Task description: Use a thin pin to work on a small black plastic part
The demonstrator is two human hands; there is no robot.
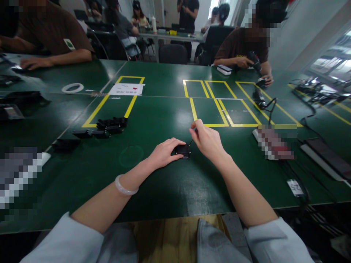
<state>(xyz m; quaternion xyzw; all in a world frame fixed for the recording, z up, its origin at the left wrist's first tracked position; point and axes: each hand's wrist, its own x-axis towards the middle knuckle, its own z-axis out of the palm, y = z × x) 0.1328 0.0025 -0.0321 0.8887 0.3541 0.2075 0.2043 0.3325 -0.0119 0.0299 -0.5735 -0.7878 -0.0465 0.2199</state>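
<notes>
A small, flat black rectangular case (pixel 183 150) rests on the green table in front of me, with small shiny spots along its edges. My left hand (pixel 164 152) closes on it from the left, thumb at the near edge and fingers at the far edge. Raised just to the right, my right hand (pixel 204 137) pinches a thin dark rod-like tool (pixel 191 142). The tool slants down to the case's right side; its kind is too small to make out. Several similar black pieces (pixel 111 126) lie in a group to the left.
Yellow tape outlines (pixel 210 125) mark the green table (pixel 164 193). A paper sheet (pixel 126 89) and a white tape roll (pixel 72 88) lie at the far left. Phone-like devices (pixel 274 142) and cables (pixel 304 182) are at the right. Two people sit across the table, one holding a dark device (pixel 254 61).
</notes>
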